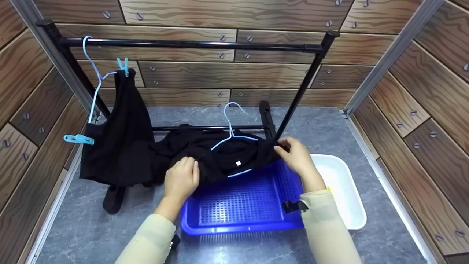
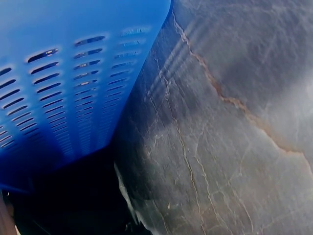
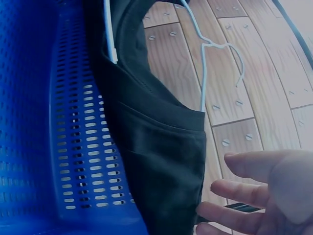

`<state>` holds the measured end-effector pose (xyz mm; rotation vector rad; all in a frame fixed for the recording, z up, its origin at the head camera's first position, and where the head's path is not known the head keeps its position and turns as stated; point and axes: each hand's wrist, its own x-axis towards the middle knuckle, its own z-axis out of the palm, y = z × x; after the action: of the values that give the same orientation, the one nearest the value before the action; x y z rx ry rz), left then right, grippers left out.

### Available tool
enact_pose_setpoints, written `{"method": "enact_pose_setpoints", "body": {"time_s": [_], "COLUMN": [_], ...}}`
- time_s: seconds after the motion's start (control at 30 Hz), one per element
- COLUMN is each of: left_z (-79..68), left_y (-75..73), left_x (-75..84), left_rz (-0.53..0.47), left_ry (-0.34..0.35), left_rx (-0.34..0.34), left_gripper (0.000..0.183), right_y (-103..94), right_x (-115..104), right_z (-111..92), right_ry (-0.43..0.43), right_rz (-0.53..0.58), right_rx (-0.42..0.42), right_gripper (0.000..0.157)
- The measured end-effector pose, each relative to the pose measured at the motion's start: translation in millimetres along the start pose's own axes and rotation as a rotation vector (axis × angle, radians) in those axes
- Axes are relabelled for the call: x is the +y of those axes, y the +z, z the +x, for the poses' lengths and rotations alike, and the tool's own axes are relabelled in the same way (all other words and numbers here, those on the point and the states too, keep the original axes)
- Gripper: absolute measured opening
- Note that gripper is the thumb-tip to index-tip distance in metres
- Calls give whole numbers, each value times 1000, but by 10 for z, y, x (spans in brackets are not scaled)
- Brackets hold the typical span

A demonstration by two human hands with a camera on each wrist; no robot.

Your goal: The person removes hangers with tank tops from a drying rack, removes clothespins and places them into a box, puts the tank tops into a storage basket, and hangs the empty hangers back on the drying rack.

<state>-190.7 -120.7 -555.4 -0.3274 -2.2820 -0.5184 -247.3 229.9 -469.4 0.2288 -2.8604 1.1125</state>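
A black T-shirt (image 1: 205,163) with a small white tag inside its neckline lies over a blue basket (image 1: 242,229). A light-blue wire hanger (image 1: 231,126) runs inside the shirt, its hook rising out of the neck. My left hand (image 1: 182,178) grips the cloth on the near left side with curled fingers. At the right shoulder is my right hand (image 1: 296,154); the right wrist view shows its fingers (image 3: 239,218) loosely spread, touching the cloth edge, with the thumb apart. The left wrist view catches mostly basket wall and floor, so the left grip is hidden there.
A black rack's top bar (image 1: 190,44) spans the back. From its left end hangs another black garment (image 1: 124,154) on a blue hanger, with blue clothespins (image 1: 78,139). A white tray (image 1: 353,198) stands right of the basket on the grey floor (image 1: 395,220).
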Motion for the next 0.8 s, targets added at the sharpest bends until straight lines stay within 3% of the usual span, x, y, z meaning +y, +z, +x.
{"method": "enact_pose_setpoints", "body": {"time_s": [0.27, 0.5, 0.8], "left_z": [-4, -8, 4], "left_y": [-5, -4, -8], "left_x": [-3, 6, 4], "left_rz": [-1, 0, 5], "left_ry": [-4, 6, 1], "left_rx": [7, 12, -7], "left_gripper": [25, 25, 26], "right_y": [16, 61, 61], "right_x": [-25, -10, 21], "right_z": [34, 65, 63], "right_ry": [-29, -4, -36], "right_rz": [-48, -79, -80], "right_rx": [72, -24, -80], "right_gripper": [37, 43, 32]}}
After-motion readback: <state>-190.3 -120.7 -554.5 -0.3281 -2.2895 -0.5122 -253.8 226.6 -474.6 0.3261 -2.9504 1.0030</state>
